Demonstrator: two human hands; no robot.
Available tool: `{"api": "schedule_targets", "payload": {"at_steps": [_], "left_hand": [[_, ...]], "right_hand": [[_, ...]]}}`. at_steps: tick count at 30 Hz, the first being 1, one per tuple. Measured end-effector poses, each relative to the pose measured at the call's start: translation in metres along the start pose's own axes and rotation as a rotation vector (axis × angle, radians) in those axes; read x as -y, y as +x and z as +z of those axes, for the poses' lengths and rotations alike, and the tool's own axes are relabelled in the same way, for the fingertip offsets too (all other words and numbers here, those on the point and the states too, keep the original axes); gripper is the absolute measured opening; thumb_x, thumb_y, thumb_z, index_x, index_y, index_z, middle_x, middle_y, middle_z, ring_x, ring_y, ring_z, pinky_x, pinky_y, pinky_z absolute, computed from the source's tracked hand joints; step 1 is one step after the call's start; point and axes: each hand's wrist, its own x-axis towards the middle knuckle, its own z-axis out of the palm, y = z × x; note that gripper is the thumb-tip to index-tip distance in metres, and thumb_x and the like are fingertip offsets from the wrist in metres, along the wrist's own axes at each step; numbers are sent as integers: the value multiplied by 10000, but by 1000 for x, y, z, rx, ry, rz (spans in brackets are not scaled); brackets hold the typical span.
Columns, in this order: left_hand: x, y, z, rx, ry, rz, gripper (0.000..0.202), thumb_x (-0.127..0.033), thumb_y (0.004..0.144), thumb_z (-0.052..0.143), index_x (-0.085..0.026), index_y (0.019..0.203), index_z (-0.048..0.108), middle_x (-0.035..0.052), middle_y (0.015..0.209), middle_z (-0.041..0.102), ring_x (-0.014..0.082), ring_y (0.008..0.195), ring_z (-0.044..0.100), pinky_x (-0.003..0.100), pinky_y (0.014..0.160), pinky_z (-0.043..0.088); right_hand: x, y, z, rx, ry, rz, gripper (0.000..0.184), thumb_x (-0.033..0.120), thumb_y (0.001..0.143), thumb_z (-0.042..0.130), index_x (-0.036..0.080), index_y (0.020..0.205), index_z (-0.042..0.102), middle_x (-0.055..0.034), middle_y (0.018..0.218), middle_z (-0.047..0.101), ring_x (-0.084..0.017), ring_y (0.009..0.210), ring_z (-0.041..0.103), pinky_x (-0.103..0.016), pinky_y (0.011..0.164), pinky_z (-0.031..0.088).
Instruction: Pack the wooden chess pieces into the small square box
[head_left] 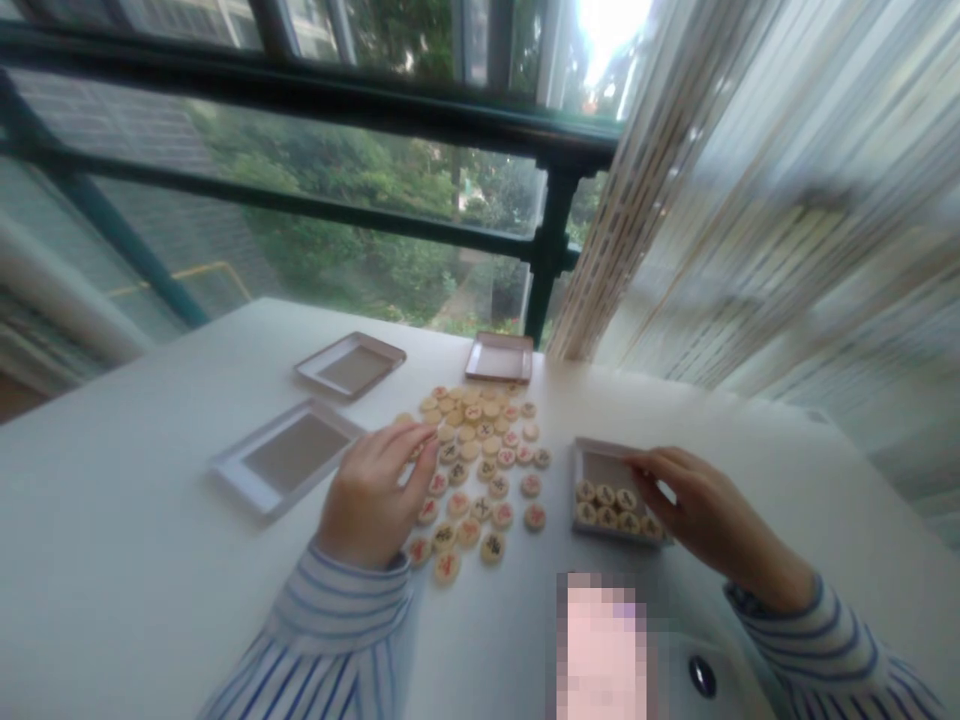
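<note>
Several round wooden chess pieces point(480, 470) with red and black characters lie loose in a patch on the white table point(120, 520). My left hand point(379, 490) rests at the patch's left edge, its fingers bent together over the pieces there; what they pinch is hidden. My right hand point(694, 505) reaches over a small square box point(592, 462) that holds two rows of pieces along its near side. Its fingertips are drawn together and touch a piece in the box. Both arms wear blue-striped sleeves.
Three more shallow boxes or lids stand on the table: one at the near left point(289, 455), one behind it point(351, 365), one at the back centre point(500, 357). A window with dark railing point(300, 95) is ahead and a pale curtain point(787, 200) hangs on the right.
</note>
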Motion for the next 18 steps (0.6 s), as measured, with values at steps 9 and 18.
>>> {"api": "schedule_targets", "payload": {"at_steps": [9, 18], "left_hand": [[4, -1, -2, 48, 31, -57, 240, -291, 827, 512, -146, 973, 637, 88, 999, 658, 227, 958, 580, 377, 868, 446], [7, -1, -5, 60, 52, -70, 233, -300, 829, 505, -163, 962, 638, 77, 972, 673, 223, 925, 591, 372, 841, 454]], "right_hand": [[2, 2, 3, -11, -38, -57, 228, 245, 874, 439, 200, 1039, 591, -72, 941, 639, -181, 813, 582, -315, 720, 461], [20, 6, 1, 8, -32, -132, 218, 251, 883, 428, 207, 1031, 583, -87, 987, 639, -190, 855, 582, -327, 749, 450]]}}
